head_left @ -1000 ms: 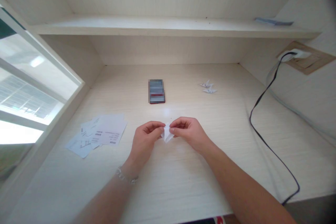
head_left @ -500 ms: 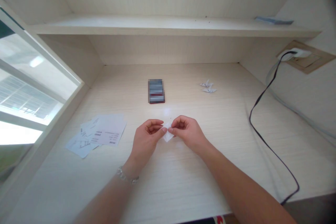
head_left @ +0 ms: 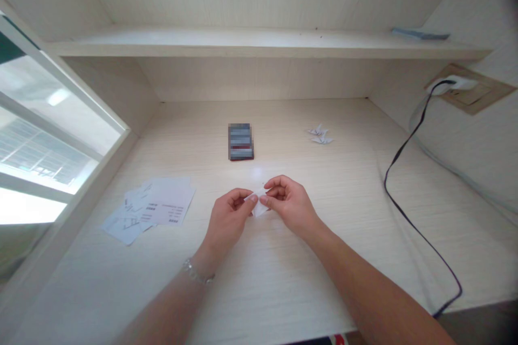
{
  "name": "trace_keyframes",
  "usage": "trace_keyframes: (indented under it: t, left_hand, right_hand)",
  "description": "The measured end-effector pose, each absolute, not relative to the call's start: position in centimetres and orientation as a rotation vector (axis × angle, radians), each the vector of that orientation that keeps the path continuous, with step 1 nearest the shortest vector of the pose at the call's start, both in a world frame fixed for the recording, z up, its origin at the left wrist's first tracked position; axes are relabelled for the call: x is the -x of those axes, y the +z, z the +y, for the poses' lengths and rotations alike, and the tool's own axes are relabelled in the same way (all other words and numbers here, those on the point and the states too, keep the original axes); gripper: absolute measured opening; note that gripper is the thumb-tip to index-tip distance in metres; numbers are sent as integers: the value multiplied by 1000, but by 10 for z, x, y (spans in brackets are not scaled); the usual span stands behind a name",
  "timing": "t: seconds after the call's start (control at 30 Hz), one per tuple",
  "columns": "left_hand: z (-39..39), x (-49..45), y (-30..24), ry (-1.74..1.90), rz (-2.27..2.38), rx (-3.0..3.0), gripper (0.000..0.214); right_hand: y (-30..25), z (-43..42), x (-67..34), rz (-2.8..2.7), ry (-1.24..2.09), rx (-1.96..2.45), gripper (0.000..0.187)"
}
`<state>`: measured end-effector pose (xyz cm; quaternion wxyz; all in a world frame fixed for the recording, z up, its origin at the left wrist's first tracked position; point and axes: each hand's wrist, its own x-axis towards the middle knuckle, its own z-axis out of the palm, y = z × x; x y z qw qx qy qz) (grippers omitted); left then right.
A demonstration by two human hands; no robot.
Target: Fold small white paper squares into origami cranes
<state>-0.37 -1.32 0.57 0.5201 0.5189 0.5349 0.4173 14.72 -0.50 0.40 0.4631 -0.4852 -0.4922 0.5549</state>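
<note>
A small folded piece of white paper (head_left: pixel 260 209) is held just above the desk between both hands. My left hand (head_left: pixel 231 213) pinches its left side, thumb on top and fingers beneath. From the other side my right hand (head_left: pixel 289 202) grips it between thumb and curled fingers. The thumbs almost meet over the paper, and the fingertips cover part of its folds. Beyond my right hand lie two small folded paper cranes (head_left: pixel 320 135), close together. A dark, blurred-out rectangular object (head_left: pixel 241 142) lies ahead of my hands.
Several printed white paper sheets (head_left: pixel 168 202) overlap on the left of the desk. A black cable (head_left: pixel 399 156) runs from the wall socket (head_left: pixel 471 89) down the right side. Overhead, a shelf (head_left: pixel 259 49) spans the desk and bears a flat bluish item (head_left: pixel 421 34). A window stands at left.
My left hand has shifted slightly right and down at the paper. My right fingers have lifted and spread a little, and the paper's angle has changed. The other objects lie as before.
</note>
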Motion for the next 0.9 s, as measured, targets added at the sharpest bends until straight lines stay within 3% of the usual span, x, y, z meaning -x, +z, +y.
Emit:
trace_keyframes:
  t: [0.43,0.57,0.9]
  left_hand:
    - [-15,3,6,966,1235,-1244,17]
    - [-14,5,2,897,1231,-1361,16]
    - [-13,9,4,903,1485,-1557,23]
  right_hand:
    - [3,-2,-149,-1265,1334,1175,28]
    - [1,-2,-150,-1423,1280,1247,19]
    - [-2,-2,-150,-1476,1195,1282,17]
